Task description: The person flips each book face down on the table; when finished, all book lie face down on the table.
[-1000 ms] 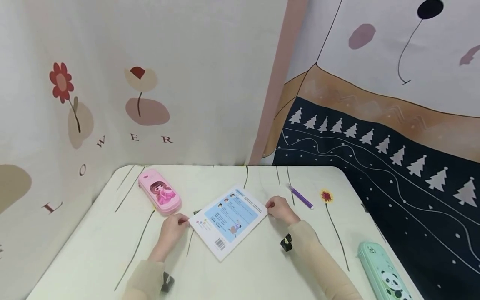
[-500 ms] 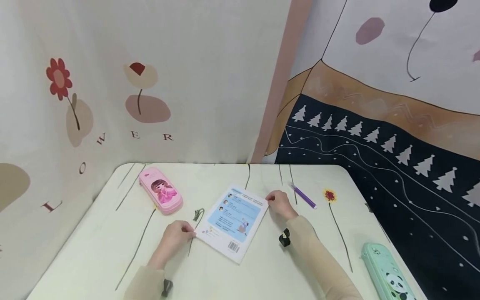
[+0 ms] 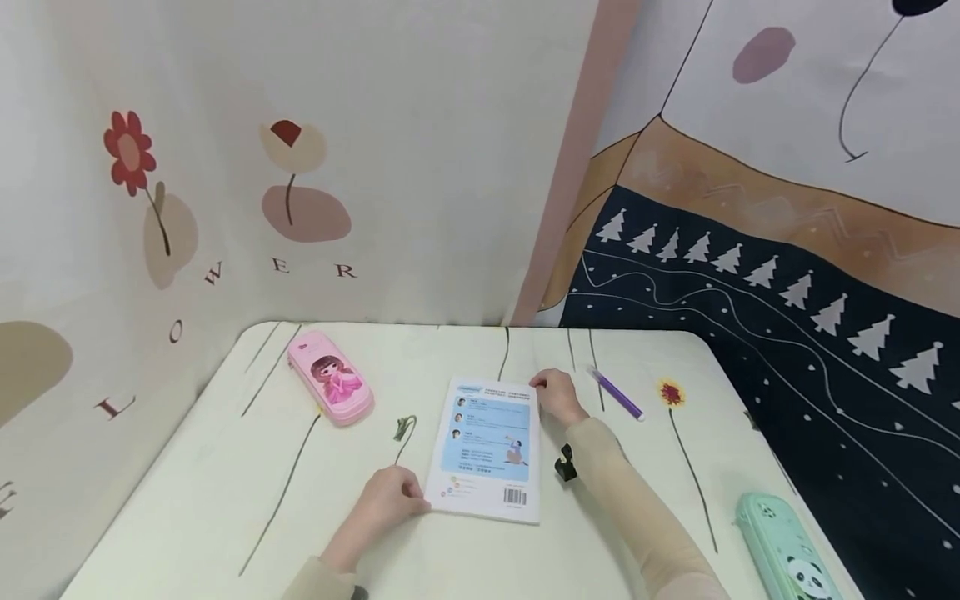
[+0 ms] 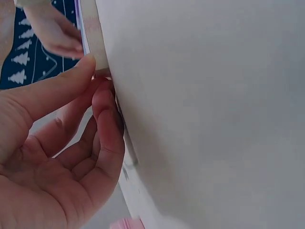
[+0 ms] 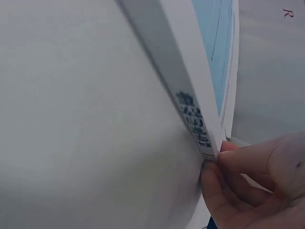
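Note:
A book [image 3: 486, 450] with a white and light-blue cover and a barcode lies on the table, its long sides running nearly straight away from me. My left hand [image 3: 388, 502] pinches its near left corner; in the left wrist view the thumb [image 4: 78, 74] sits on top and the curled fingers below. At the far right corner, my right hand [image 3: 558, 397] pinches the book between thumb and fingers. The spine [image 5: 193, 119] with dark printed characters shows in the right wrist view.
A pink pencil case [image 3: 331, 378] lies at the back left. Right of the book is a purple pen [image 3: 620, 395]. A mint-green pencil case [image 3: 787, 546] with a panda lies at the right edge. The white tablecloth [image 3: 187, 492] has printed flowers.
The book has turned counterclockwise from a slant to nearly straight. My left hand has moved right and nearer with its corner, while the right hand stays at the far right corner.

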{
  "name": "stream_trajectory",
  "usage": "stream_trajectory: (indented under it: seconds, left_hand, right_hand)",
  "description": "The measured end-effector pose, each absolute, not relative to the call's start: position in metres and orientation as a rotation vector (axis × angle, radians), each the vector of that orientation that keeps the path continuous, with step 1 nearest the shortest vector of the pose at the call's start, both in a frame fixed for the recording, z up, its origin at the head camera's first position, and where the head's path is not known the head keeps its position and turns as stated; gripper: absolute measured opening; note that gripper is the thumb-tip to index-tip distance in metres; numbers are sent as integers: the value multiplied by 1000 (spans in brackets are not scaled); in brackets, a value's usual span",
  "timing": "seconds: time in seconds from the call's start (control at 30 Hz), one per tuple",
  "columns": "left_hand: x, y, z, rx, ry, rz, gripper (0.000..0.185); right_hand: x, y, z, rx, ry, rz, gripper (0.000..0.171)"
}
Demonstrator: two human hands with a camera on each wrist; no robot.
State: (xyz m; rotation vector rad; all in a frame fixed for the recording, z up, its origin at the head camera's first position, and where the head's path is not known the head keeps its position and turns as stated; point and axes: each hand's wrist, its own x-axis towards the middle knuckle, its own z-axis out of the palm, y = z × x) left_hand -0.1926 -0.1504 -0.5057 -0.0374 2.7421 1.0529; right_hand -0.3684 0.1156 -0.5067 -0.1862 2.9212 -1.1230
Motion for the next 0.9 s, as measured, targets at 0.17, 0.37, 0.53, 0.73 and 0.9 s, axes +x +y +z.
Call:
stream_trajectory:
  seconds: [0.17, 0.37, 0.53, 0.73, 0.9]
  left_hand:
    - [-184, -138, -507, 50, 2720, 1073, 20]
    - [-178, -130, -505, 47, 2717, 1057, 20]
    - [-176, -127, -504, 52, 2701, 1064, 18]
    - [-178, -128, -496, 65, 2691, 1048, 20]
    - [-192, -137, -475, 26, 2690, 958, 28]
  right_hand:
    - [-370, 114, -509, -219, 2944, -1126, 18]
    - [-367, 115, -512, -186, 2947, -1148, 17]
    - [-366, 117, -515, -196, 2963, -1158, 18]
    - [-367, 120, -518, -211, 2977, -1196, 17]
    - [-364, 120, -513, -219, 2988, -1290, 23]
